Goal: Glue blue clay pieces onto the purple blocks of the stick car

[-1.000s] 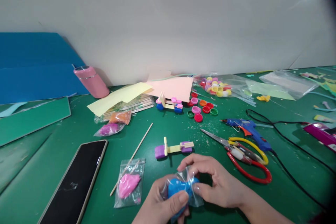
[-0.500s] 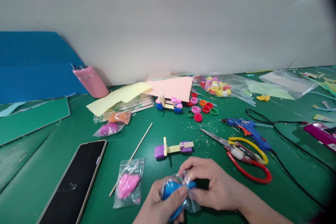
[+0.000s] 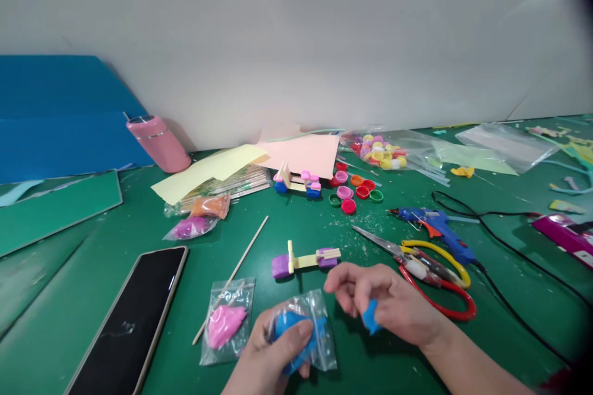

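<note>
Low in the middle, my left hand grips a clear zip bag of blue modelling clay, thumb pressed on its front. To its right, my right hand pinches a small piece of blue clay between thumb and finger, apart from the bag. Just beyond both hands lies a small model of pale sticks with purple blocks. Left of my left hand is a clear bag of pink clay, resting over a thin wooden stick.
Scissors and a blue glue gun with a trailing cord lie at right. A phone is at left. Behind stand a second model, coloured caps, bagged orange and purple clay, paper sheets and a pink bottle.
My right hand has come away from the bag to the right with a piece of blue clay. My left hand still holds the bag, shifted slightly left.
</note>
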The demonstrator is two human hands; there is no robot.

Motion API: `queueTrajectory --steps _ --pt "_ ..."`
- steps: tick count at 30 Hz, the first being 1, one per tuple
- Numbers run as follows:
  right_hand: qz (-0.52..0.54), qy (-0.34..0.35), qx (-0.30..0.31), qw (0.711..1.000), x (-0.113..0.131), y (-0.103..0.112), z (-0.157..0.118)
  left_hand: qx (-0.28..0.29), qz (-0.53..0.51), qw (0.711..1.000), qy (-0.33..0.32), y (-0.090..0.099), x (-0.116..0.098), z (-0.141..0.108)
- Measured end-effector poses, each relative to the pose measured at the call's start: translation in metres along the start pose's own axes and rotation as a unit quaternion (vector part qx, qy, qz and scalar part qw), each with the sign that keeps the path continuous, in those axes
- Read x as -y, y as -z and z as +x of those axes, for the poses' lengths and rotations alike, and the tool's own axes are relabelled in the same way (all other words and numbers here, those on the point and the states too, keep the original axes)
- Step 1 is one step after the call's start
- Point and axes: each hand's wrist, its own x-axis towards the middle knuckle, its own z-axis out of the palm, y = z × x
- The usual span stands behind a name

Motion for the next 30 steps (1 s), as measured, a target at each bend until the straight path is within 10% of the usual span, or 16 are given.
queueTrajectory --steps 9,17,30 --pt "0.053 0.009 -0.189 0.98 -0.004 0.005 0.004 0.026 0.362 0.898 -0.249 0.0 0.001 0.001" --pt "-0.073 -0.009 -0.205 0.976 -0.008 0.005 0.003 -0.142 0.381 0.831 -0.379 -0.005 0.015 0.003" --pt "-0.303 0.088 -0.069 0.947 -0.014 -0.017 -0.003 -0.003 0.205 0.969 -0.136 -0.016 -0.009 0.002"
